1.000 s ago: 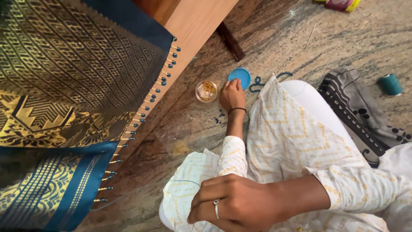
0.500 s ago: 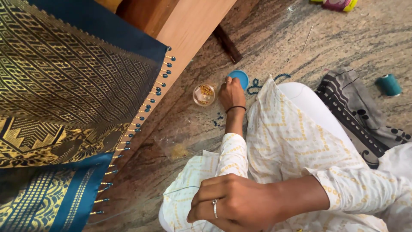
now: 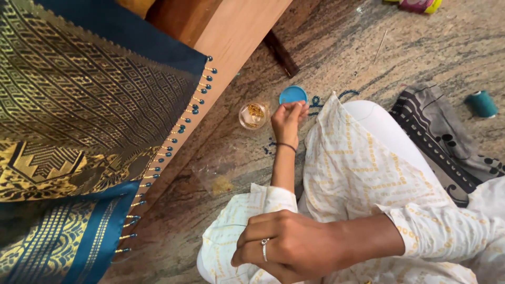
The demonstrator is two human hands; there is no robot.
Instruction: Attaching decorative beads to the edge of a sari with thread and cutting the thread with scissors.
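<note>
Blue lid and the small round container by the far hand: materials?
Blue lid: looks like matte opaque plastic, flat uniform colour. Small round container: probably clear glossy plastic, though glass is possible; gold bits show through its wall. The left hand reaches beside both.

A polished stone floor (image 3: 431, 58), brown and grey with dark veins, fills the scene under soft, even light. A wooden table (image 3: 231, 31) in a warm tone slants across the upper left, one dark leg (image 3: 281, 54) meeting the floor. A grey patterned cloth (image 3: 447, 142) lies crumpled at right.
</note>
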